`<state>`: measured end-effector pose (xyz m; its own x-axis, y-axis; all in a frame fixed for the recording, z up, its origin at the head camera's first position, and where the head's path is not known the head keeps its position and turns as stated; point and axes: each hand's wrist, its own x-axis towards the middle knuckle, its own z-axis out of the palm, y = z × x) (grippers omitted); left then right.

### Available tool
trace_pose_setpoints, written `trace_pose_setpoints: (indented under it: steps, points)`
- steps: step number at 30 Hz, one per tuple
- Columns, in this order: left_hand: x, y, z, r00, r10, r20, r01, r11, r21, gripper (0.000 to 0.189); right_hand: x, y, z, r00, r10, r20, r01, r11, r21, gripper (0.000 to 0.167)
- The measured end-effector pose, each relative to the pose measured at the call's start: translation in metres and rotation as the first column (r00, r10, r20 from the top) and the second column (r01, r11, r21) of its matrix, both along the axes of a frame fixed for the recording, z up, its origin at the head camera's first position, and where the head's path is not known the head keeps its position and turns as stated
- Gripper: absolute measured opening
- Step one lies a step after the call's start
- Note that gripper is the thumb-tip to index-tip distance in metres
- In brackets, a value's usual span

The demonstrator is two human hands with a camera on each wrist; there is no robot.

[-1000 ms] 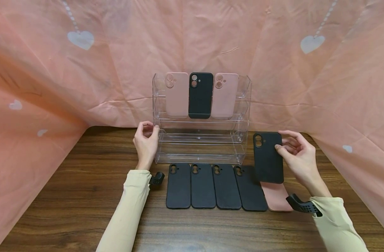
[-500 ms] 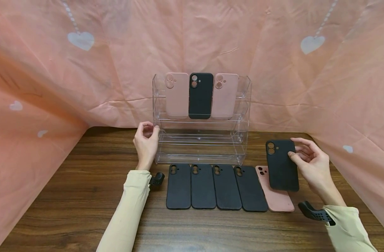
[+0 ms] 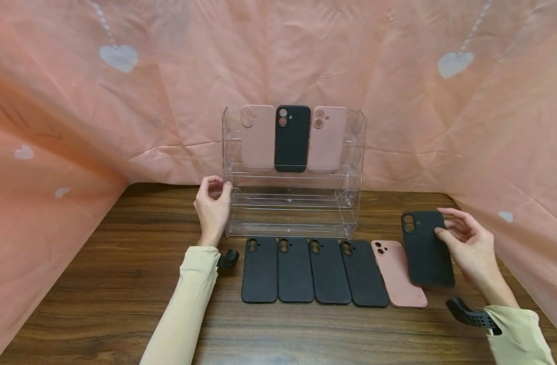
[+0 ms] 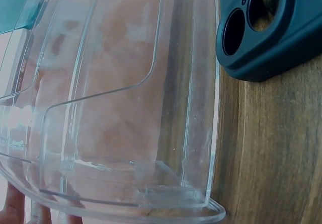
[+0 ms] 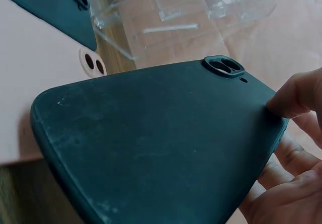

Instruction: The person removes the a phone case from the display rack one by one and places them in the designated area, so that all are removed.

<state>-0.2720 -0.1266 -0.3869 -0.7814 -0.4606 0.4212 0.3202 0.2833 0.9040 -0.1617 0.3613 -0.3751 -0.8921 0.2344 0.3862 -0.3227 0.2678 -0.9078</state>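
Observation:
My right hand [image 3: 472, 246] pinches a black phone case [image 3: 428, 248] by its right edge, thumb on the back face and fingers behind. In the right wrist view that black case [image 5: 156, 138] fills the middle, its camera ring at the upper right. It overlaps a pink phone case [image 3: 399, 274] on the table. At the left side of a clear tiered display rack [image 3: 287, 230], my left hand [image 3: 213, 205] grips the side panel between thumb and curled fingers. Through the clear plastic in the left wrist view, a few fingers [image 4: 40, 214] show at the bottom left.
Several black phone cases [image 3: 294, 271] lie in a row before the rack, left of the pink one. On the rack's top tier stand two pink cases [image 3: 257, 137] with a black case [image 3: 292, 139] between them. A pink curtain [image 3: 178, 76] encloses the wooden table [image 3: 123, 284].
My right hand has moved right and toward me with the black case, uncovering most of the pink case beneath. My left hand has stayed at the rack's side.

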Motion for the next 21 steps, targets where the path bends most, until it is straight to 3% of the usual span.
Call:
trace_pose_setpoints:
  steps: [3,10,17,21]
  points:
    - [0.0,0.0,0.0,1.0,0.001,-0.001,-0.001,1.0,0.005,0.015,0.001,0.005,-0.003,1.0,0.001,0.016,-0.001,1.0,0.001,0.047]
    - [0.0,0.0,0.0,1.0,-0.003,-0.001,0.003,1.0,0.004,0.016,0.005,0.016,-0.01,0.999,0.028,0.043,-0.024,0.995,-0.099,0.046]
    - [0.0,0.0,0.0,1.0,-0.001,-0.004,0.001,1.0,0.002,0.016,0.009,0.027,-0.013,0.988,-0.028,0.154,0.022,0.999,0.041,0.047]
    - [0.0,0.0,0.0,1.0,0.001,-0.002,-0.001,1.0,0.002,0.017,0.009,0.029,-0.017,0.982,0.032,0.187,-0.026,0.999,-0.032,0.046]
